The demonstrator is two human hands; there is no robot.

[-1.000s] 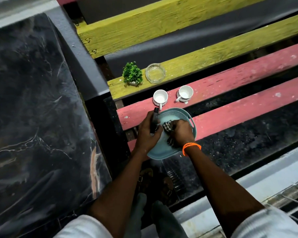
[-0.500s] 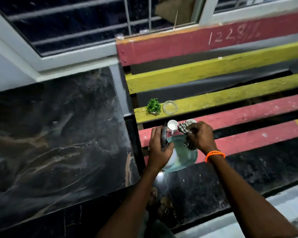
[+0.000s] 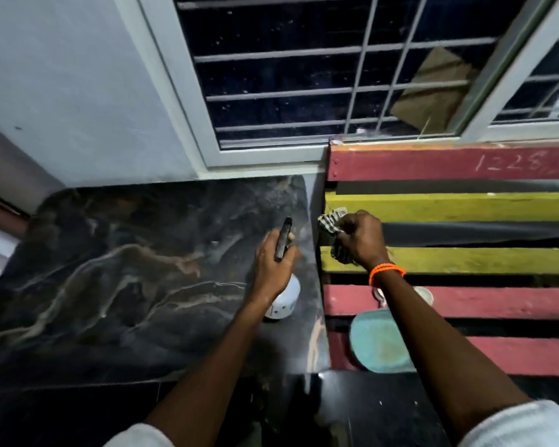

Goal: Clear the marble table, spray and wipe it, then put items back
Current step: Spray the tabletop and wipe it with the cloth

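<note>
The tabletop (image 3: 117, 285) is a dark polished marble slab veined in tan and grey, with a rounded far-left corner, set against a pale wall below a white-framed barred window (image 3: 304, 75). Over its right edge the left hand (image 3: 273, 269) grips a spray bottle (image 3: 283, 300): a smooth white rounded body under the palm and a slim black nozzle head rising between thumb and fingers. Just right of the slab the right hand (image 3: 362, 241), with an orange beaded band at the wrist, has its fingers curled tight round a bunched black-and-white checked cloth (image 3: 331, 222). Behind it stands a slatted wooden bench (image 3: 481, 206), its rough planks painted red and yellow. On the near red slats lies a round teal tray (image 3: 378, 345), partly hidden by the right forearm. The near floor is dark and glossy.
</note>
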